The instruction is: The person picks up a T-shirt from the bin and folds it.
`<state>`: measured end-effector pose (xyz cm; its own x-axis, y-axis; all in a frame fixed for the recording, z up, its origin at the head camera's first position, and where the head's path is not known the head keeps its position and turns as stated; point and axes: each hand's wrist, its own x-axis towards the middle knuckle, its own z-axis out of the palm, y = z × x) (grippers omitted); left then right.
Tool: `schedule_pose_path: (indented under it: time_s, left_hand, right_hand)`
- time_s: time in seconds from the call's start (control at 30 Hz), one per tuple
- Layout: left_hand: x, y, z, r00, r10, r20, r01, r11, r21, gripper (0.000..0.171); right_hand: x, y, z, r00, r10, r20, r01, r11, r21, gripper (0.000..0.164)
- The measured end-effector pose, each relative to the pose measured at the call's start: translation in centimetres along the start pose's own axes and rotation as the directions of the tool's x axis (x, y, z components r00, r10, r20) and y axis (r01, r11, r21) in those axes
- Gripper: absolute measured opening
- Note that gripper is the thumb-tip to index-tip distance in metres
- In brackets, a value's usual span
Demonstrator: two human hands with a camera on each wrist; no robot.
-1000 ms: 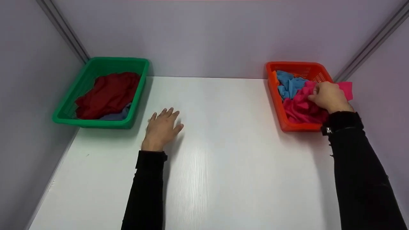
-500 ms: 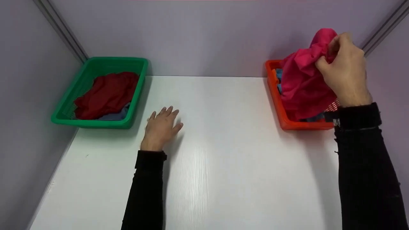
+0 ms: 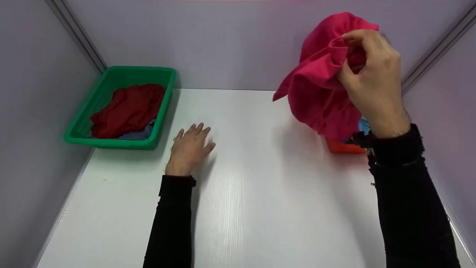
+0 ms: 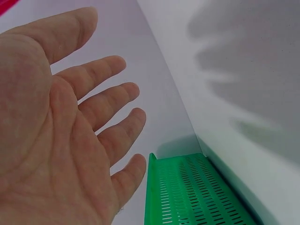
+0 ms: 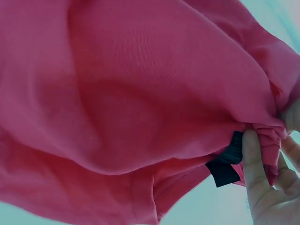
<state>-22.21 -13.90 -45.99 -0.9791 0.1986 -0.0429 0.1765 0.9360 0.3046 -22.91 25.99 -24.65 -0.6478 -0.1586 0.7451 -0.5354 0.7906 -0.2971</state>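
Observation:
A crumpled pink T-shirt [image 3: 323, 89] hangs in the air from my right hand [image 3: 379, 70], whose thumb and fingers pinch a bunched part of it. In the right wrist view a dark label [image 5: 225, 161] shows beside the fingers gripping the cloth. Behind the shirt and wrist, most of the orange basket [image 3: 344, 147] is hidden; a bit of blue cloth [image 3: 364, 124] shows in it. My left hand [image 3: 187, 150] is held over the white table with fingers spread and nothing in it, to the right of the green basket [image 3: 156, 143].
Inside the green basket lie a dark red garment [image 3: 128, 109] and a grey-blue cloth [image 3: 137, 134]. White panels [image 3: 223, 44] close off the back and both sides of the table [image 3: 238, 208].
My right hand has lifted the pink T-shirt out of the orange basket, up and then leftward, so it hangs partly past the basket's left side. The left hand has stayed put.

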Motion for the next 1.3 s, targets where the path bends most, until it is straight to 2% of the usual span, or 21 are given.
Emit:
schedule_pose_path:
  time_s: [0.07, 0.2, 0.27, 0.33, 0.47, 0.6, 0.7, 0.83, 0.9, 1.07, 1.17, 1.23, 1.3]
  left_hand:
    - [0.1, 0.0, -0.1, 1.0, 0.0, -0.001, 0.0, 1.0, -0.002, 0.063]
    - [0.1, 0.0, -0.4, 1.0, -0.008, -0.002, 0.008, 1.0, 0.008, 0.064]
    - [0.1, 0.1, -0.5, 1.0, -0.014, 0.0, 0.014, 1.0, 0.008, 0.064]
    - [0.1, 0.2, -0.6, 1.0, -0.012, 0.0, 0.012, 1.0, 0.006, 0.065]
    - [0.2, 0.4, -0.7, 1.0, -0.009, -0.005, 0.009, 1.0, 0.001, 0.065]
    - [0.1, 0.5, -0.8, 1.0, -0.004, -0.013, 0.004, 1.0, 0.003, 0.065]
    - [0.1, 0.4, -0.9, 1.0, 0.002, -0.014, -0.001, 1.0, 0.004, 0.065]
    - [0.1, 0.4, -0.8, 1.0, 0.01, -0.019, -0.01, 1.0, 0.004, 0.065]
    - [0.1, 0.3, -0.8, 1.0, 0.013, -0.023, -0.013, 1.0, 0.007, 0.065]
    - [0.1, 0.4, -0.6, 0.999, 0.014, -0.03, -0.014, 1.0, 0.004, 0.064]
    - [0.2, 0.9, -0.4, 0.999, 0.032, -0.011, -0.032, 0.999, -0.037, 0.066]
    - [0.3, 1.3, -0.1, 0.998, 0.066, 0.013, -0.065, 0.996, -0.068, 0.067]
    - [0.4, 1.8, 0.2, 0.994, 0.105, 0.038, -0.102, 0.991, -0.084, 0.069]
  right_hand:
    - [-0.2, -1.1, 0.7, 0.999, -0.022, 0.037, 0.02, 0.999, 0.044, 0.038]
    - [-1.5, -3.1, 3.3, 0.988, -0.005, 0.158, -0.012, 0.994, 0.107, 0.032]
    - [-2.5, -3.5, 5.1, 0.971, -0.014, 0.238, -0.013, 0.994, 0.111, 0.031]
    - [-3.8, -3.6, 7.0, 0.946, -0.032, 0.324, -0.003, 0.994, 0.105, 0.032]
    - [-6.4, -3.4, 11.0, 0.871, -0.032, 0.49, -0.011, 0.996, 0.083, 0.035]
    - [-8.5, -3.0, 14.2, 0.796, -0.062, 0.603, 0.019, 0.997, 0.077, 0.037]
    - [-9.5, -2.5, 15.6, 0.722, -0.095, 0.686, 0.042, 0.995, 0.094, 0.046]
    - [-10.2, -1.6, 15.8, 0.624, -0.065, 0.778, 0.007, 0.997, 0.078, 0.062]
    - [-10.6, -1.2, 15.5, 0.595, -0.018, 0.804, -0.022, 0.999, 0.038, 0.067]
    - [-12.2, -0.6, 15.0, 0.538, 0.102, 0.837, -0.07, 0.995, -0.076, 0.073]
    - [-13.6, -0.5, 15.0, 0.475, 0.184, 0.861, -0.128, 0.982, -0.139, 0.083]
    - [-14.5, -0.4, 15.2, 0.428, 0.229, 0.874, -0.177, 0.97, -0.167, 0.093]
    - [-15.3, -0.4, 15.5, 0.391, 0.252, 0.885, -0.21, 0.961, -0.181, 0.101]
